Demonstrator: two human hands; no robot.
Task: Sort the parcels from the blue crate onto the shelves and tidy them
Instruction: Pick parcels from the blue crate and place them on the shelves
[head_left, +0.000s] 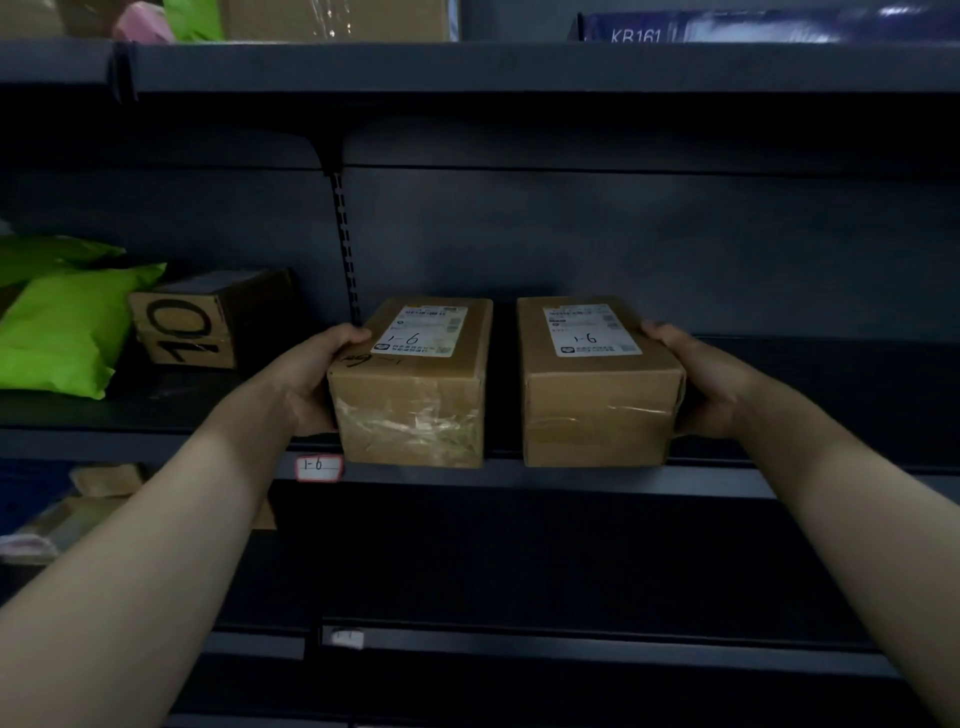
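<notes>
Bracing two taped brown cardboard parcels on the dark metal shelf (753, 480), right of the red-bordered 1-6 tag (319, 467). Our left hand (314, 382) clasps the outer face of the tag-side parcel (415, 387); our right hand (698, 382) clasps the far parcel (597, 387). Long axes run front-to-back with a gap between, so we'd push inward.

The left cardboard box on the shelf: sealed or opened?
Sealed: the left box is closed on top, with tape across its front.

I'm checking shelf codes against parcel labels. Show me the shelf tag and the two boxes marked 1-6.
shelf tag (319, 467): head view, middle of its white, red-edged face.
left box (410, 410): head view, its taped front face.
right box (597, 410): head view, its front face.
</notes>
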